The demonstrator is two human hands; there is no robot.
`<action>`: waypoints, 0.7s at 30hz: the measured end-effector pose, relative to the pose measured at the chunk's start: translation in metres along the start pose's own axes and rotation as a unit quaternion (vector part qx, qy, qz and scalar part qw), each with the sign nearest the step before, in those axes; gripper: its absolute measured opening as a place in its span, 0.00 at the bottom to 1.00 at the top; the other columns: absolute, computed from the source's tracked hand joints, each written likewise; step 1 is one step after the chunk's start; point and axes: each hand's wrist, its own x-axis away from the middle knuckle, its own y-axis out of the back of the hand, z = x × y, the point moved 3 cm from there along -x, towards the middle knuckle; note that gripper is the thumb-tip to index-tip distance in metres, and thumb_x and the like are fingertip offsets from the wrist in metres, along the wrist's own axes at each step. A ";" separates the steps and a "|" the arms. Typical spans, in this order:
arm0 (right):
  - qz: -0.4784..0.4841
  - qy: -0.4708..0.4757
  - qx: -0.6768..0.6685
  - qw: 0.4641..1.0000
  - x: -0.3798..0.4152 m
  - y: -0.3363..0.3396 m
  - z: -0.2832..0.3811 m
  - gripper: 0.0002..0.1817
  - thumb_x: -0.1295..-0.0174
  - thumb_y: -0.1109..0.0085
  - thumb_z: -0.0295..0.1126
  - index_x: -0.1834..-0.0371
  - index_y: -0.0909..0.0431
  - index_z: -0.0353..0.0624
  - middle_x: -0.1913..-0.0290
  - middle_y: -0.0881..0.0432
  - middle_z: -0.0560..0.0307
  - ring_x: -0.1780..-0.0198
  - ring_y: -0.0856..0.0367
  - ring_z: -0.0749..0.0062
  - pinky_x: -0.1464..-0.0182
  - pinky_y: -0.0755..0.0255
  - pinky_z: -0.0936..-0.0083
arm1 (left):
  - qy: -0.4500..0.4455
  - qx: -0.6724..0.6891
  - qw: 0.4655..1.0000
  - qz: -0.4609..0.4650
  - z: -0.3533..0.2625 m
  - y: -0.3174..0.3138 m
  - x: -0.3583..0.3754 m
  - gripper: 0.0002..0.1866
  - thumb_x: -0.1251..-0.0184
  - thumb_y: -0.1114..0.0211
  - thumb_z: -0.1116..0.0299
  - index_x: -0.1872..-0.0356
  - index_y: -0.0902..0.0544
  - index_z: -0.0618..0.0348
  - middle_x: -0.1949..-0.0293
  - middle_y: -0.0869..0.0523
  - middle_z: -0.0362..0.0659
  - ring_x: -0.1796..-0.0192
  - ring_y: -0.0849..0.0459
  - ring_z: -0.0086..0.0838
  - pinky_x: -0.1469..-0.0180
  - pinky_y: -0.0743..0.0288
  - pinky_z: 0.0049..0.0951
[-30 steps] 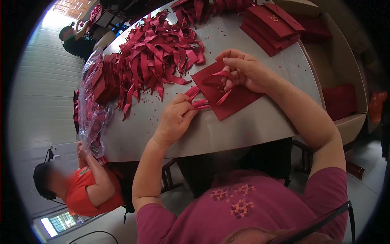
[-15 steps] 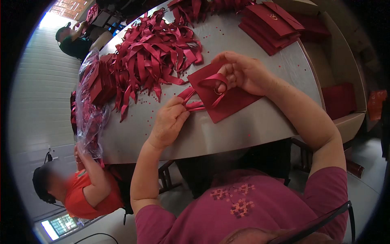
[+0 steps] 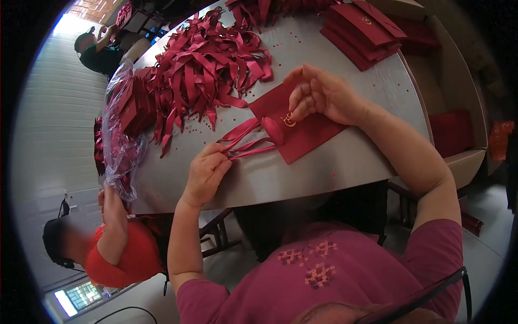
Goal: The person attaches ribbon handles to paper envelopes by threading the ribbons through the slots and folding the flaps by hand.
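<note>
My left hand (image 3: 206, 171) is closed on the ends of several dark pink ribbons (image 3: 248, 141), left of a flat red bag (image 3: 308, 135) with a gold mark. The ribbons run from my fingers to the bag's left edge, where one loop lies over it. My right hand (image 3: 324, 97) is above the upper right part of the bag, fingers curled and thumb near the gold mark; whether anything is between the fingertips is too small to tell.
A heap of ribbons (image 3: 205, 65) covers the table's far left. Stacked red bags (image 3: 361, 32) lie at the far right beside an open cardboard box (image 3: 467, 129). A co-worker in orange (image 3: 127, 248) sits at the left by clear plastic (image 3: 116, 129); another person (image 3: 100, 54) is farther back.
My left hand has moved left and slightly down, drawing the ribbons out from the bag. The ribbon loop has left my right fingers, and the gold mark now shows.
</note>
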 end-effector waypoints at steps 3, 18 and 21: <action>-0.003 0.005 0.014 1.000 0.001 -0.004 0.001 0.25 0.24 0.64 0.51 0.42 0.32 0.40 0.62 0.17 0.45 0.63 0.12 0.62 0.54 0.19 0.71 | 0.003 0.019 1.000 -0.008 0.002 0.004 0.002 0.04 0.39 0.35 0.76 0.68 0.19 0.67 0.57 0.18 0.49 0.58 0.18 0.41 0.54 0.25 0.32; 0.005 0.005 0.049 0.999 0.001 0.000 -0.002 0.22 0.25 0.60 0.48 0.42 0.31 0.41 0.67 0.17 0.45 0.64 0.12 0.55 0.62 0.17 0.70 | 0.009 -0.198 0.979 -0.040 -0.056 -0.032 -0.110 0.25 0.42 0.30 0.59 0.46 0.22 0.62 0.54 0.17 0.54 0.49 0.19 0.49 0.46 0.26 0.43; 0.004 0.018 0.070 0.997 0.008 -0.014 0.004 0.22 0.26 0.57 0.48 0.43 0.31 0.41 0.67 0.18 0.47 0.67 0.14 0.60 0.64 0.18 0.71 | 0.065 -0.143 0.987 -0.031 -0.057 -0.016 -0.122 0.29 0.49 0.25 0.56 0.49 0.19 0.64 0.56 0.15 0.52 0.52 0.17 0.47 0.48 0.23 0.41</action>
